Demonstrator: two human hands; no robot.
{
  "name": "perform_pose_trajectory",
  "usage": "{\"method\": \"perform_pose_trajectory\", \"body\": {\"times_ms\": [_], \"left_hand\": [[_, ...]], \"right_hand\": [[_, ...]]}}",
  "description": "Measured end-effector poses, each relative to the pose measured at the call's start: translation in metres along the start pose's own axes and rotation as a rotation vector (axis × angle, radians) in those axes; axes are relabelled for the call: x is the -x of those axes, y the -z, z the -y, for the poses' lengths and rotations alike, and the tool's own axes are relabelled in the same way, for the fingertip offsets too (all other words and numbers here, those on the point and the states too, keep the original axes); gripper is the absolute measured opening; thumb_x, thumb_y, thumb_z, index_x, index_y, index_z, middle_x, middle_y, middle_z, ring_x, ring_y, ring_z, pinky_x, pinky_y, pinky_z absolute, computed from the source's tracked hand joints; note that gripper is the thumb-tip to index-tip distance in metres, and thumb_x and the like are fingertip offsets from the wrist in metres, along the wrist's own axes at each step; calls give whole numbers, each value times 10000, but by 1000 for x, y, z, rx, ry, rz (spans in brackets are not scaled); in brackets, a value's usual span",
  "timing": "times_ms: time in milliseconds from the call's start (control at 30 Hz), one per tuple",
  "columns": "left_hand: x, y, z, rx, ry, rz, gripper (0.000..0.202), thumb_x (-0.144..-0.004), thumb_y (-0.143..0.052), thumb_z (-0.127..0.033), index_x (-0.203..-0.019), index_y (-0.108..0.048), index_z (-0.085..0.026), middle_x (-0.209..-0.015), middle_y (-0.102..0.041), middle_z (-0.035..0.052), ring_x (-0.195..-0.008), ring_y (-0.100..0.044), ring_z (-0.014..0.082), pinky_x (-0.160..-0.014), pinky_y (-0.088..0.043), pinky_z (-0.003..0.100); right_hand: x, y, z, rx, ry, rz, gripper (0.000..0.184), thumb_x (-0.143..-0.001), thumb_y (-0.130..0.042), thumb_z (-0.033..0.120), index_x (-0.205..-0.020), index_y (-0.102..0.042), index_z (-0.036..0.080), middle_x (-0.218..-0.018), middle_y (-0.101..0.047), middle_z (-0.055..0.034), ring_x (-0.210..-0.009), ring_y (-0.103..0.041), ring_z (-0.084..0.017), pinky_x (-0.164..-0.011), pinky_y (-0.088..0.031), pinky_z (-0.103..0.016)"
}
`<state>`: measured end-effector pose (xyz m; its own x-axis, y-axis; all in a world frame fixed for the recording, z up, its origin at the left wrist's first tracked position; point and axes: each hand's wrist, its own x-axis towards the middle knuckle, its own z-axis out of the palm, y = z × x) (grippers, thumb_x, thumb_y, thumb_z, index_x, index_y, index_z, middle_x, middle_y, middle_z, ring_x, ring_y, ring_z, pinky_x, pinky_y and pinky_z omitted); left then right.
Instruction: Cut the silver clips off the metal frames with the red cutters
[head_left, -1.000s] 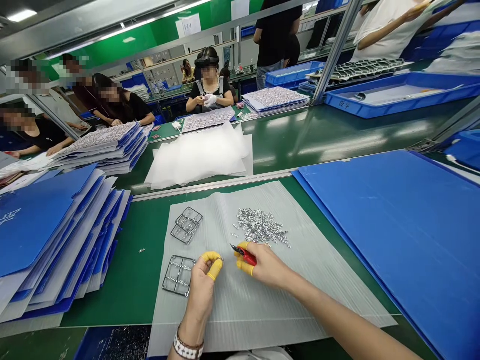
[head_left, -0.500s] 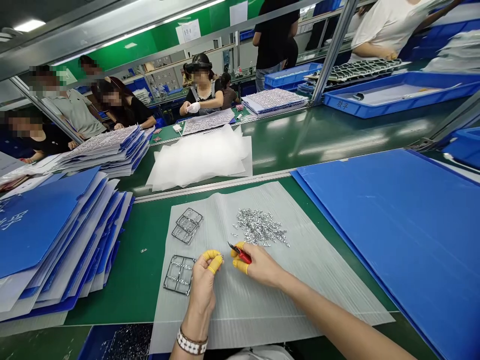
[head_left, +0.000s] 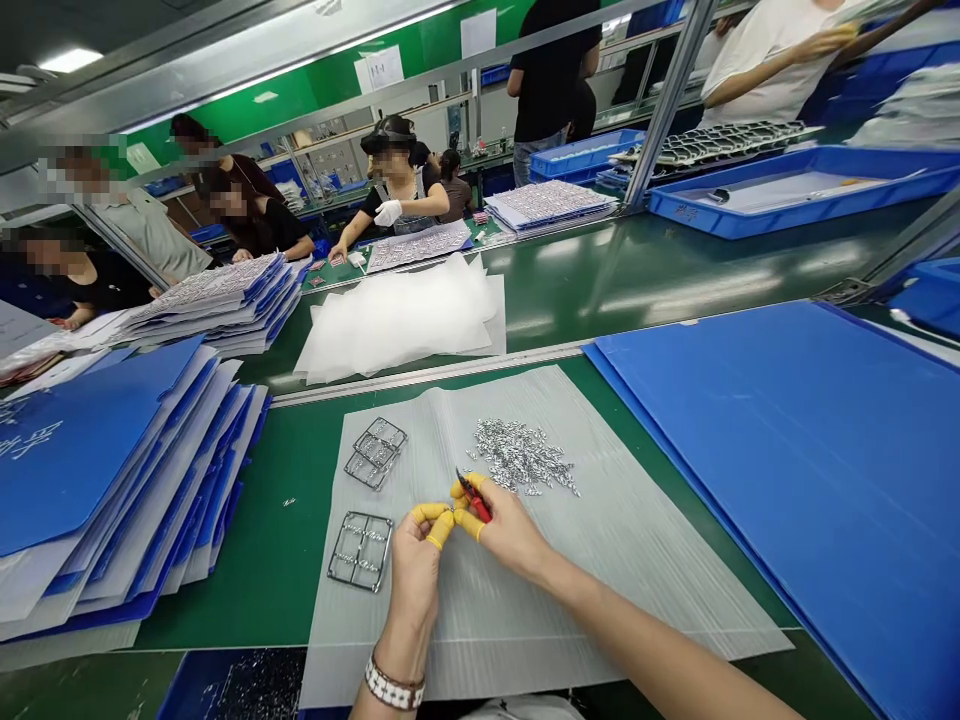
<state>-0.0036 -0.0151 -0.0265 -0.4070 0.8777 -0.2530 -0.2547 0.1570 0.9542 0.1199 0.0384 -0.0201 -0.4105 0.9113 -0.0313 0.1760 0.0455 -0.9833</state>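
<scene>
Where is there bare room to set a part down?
The ribbed plastic sheet has room right of the right hand, up to the blue board. The green bench shows between that sheet and the stacked blue folders. It is crowded around the left hand, red-handled cutters, metal frames and the pile of small metal parts.

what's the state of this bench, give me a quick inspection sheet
surface: green bench top with a grey corrugated plastic sheet on it
job's things: pile of loose silver metal pieces; grey metal frames lying on the sheet
clutter: stacked blue folders with white sheets at left
grips: right hand holds red-handled cutters; left hand pinched, anything held too small to tell; both wear yellow finger cots
cables: nothing seen
surroundings: flat blue plastic board at right; white foam sheets ahead; co-worker beyond
</scene>
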Motion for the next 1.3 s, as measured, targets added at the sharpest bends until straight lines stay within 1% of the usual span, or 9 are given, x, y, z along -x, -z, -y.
{"method": "perform_pose_trajectory", "body": {"times_ms": [167,300,533,700,800,900,1000,1100,1300], "left_hand": [[-3,0,0,14,-1,-16,255,-591,-785,-324,-747,-696,-143,-739,-683,38,-701,-594,147,-679,-455,260],[-7,1,2,15,-10,-44,273,-586,-788,-328,-763,-698,-141,-744,-682,43,-702,-584,146,-688,-453,264],[-10,1,0,2,18,-29,299,-615,-770,-366,-775,-676,-132,-656,-649,22,-537,-468,86,-534,-351,217],[-8,-7,-6,9,41,10,313,-645,-748,-391,-784,-650,-128,-568,-600,-13,-472,-386,59,-494,-283,204],[-7,-9,-8,6,44,45,319,-680,-721,-392,-841,-642,-129,-597,-634,1,-472,-378,59,-515,-301,207],[-5,-9,-8,-3,37,77,305,-707,-699,-374,-882,-635,-133,-696,-692,44,-510,-431,73,-578,-359,227],[-3,-9,-7,5,42,88,278,-701,-706,-353,-867,-619,-147,-720,-708,49,-531,-475,87,-627,-391,246],[-1,-10,-7,14,52,110,258,-686,-718,-332,-835,-604,-154,-700,-707,43,-534,-495,93,-635,-402,252],[2,-10,-8,-12,6,165,220,-711,-699,-335,-799,-622,-149,-683,-694,37,-553,-536,99,-588,-391,228]], "right_hand": [[-4,0,-5,-12,-10,-10,218,-756,-540,271,-952,-568,180,-850,-628,-21,-774,-597,-170,-708,-477,-306],[-7,10,-6,50,-22,-10,228,-761,-535,282,-962,-568,179,-848,-637,-28,-764,-604,-176,-700,-479,-312],[-7,42,-11,295,-4,-57,242,-765,-507,245,-1000,-549,205,-981,-661,-50,-893,-613,-209,-778,-467,-344],[-8,52,-12,608,-35,-107,269,-774,-496,241,-1031,-550,183,-907,-649,-57,-845,-601,-227,-737,-443,-345],[-7,52,-10,693,-8,-95,236,-776,-494,240,-994,-561,180,-858,-632,-52,-818,-594,-224,-713,-432,-333],[-4,50,-5,615,23,-45,183,-776,-497,247,-938,-565,195,-809,-622,-33,-756,-583,-204,-677,-429,-320],[-3,45,-1,393,42,2,178,-784,-520,294,-931,-565,204,-824,-631,-23,-742,-575,-185,-673,-438,-310],[-7,37,2,168,4,18,188,-774,-553,341,-898,-564,200,-849,-625,-14,-764,-571,-174,-693,-444,-302],[-12,11,4,-291,-124,142,180,-735,-575,357,-768,-477,209,-605,-490,53,-571,-489,-122,-566,-381,-254]]}}
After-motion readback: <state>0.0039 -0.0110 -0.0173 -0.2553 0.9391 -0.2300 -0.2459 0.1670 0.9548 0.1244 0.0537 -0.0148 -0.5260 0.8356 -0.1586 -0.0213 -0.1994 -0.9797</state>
